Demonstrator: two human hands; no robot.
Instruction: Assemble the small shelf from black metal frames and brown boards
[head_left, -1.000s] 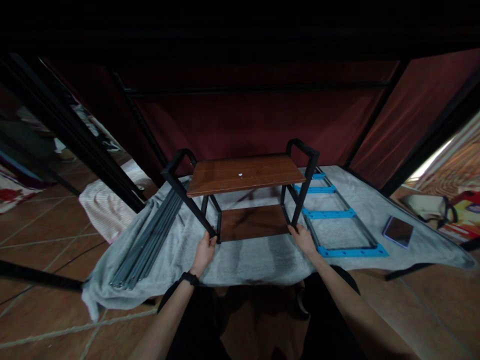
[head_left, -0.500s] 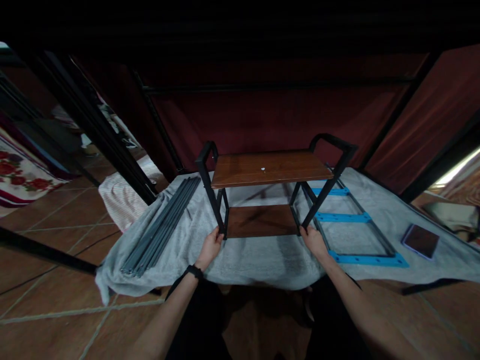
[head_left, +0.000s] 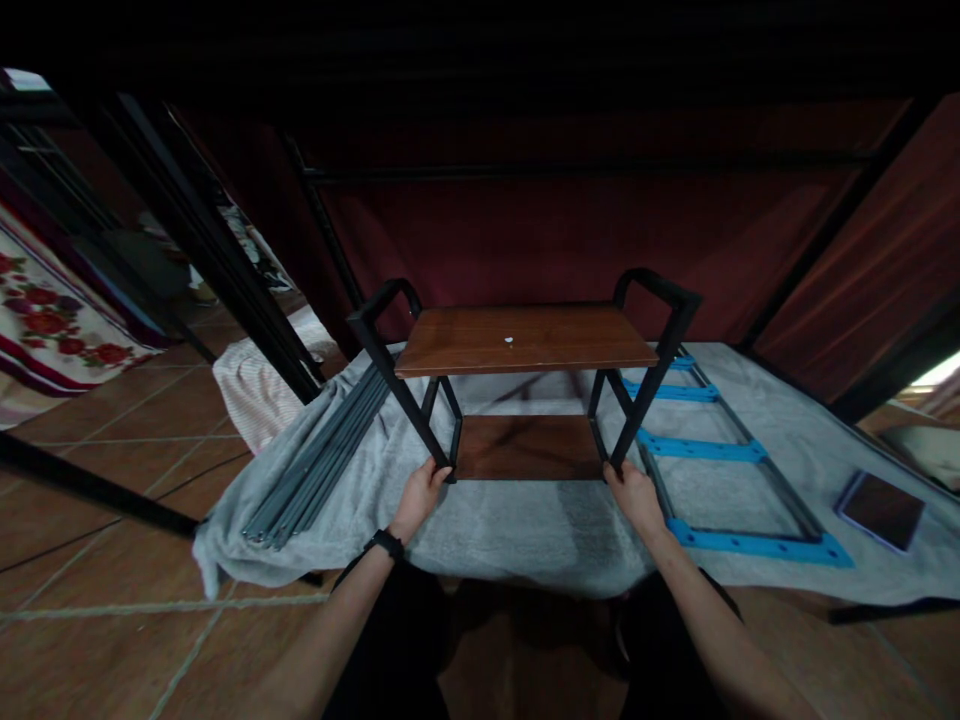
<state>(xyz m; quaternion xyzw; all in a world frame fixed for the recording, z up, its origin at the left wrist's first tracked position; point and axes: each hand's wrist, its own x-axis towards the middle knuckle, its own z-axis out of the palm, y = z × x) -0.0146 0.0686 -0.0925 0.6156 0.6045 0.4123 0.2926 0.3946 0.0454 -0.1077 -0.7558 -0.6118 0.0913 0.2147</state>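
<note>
A small two-tier shelf (head_left: 536,340) with brown wood-look boards and a black metal frame stands in front of me on a grey cloth. Its lower board (head_left: 529,447) lies close to the cloth, and the upper one carries a small white spot. With fingers closed, my left hand (head_left: 422,497) grips the bottom of the shelf's near left leg. On the other side my right hand (head_left: 632,492) is closed on the foot of the near right leg. The far feet are partly hidden behind the lower board.
Left of the shelf lies a bundle of grey tubes (head_left: 319,460). To the right is a dark frame with blue crosspieces (head_left: 701,448), then a phone (head_left: 881,510) on the grey cloth (head_left: 517,535). Black metal posts (head_left: 202,240) and a dark red curtain (head_left: 525,235) surround the surface.
The shelf looks wider at the top and leans slightly nearer, its left handle further left. My view has shifted a little. Both hands keep hold of the near legs.
</note>
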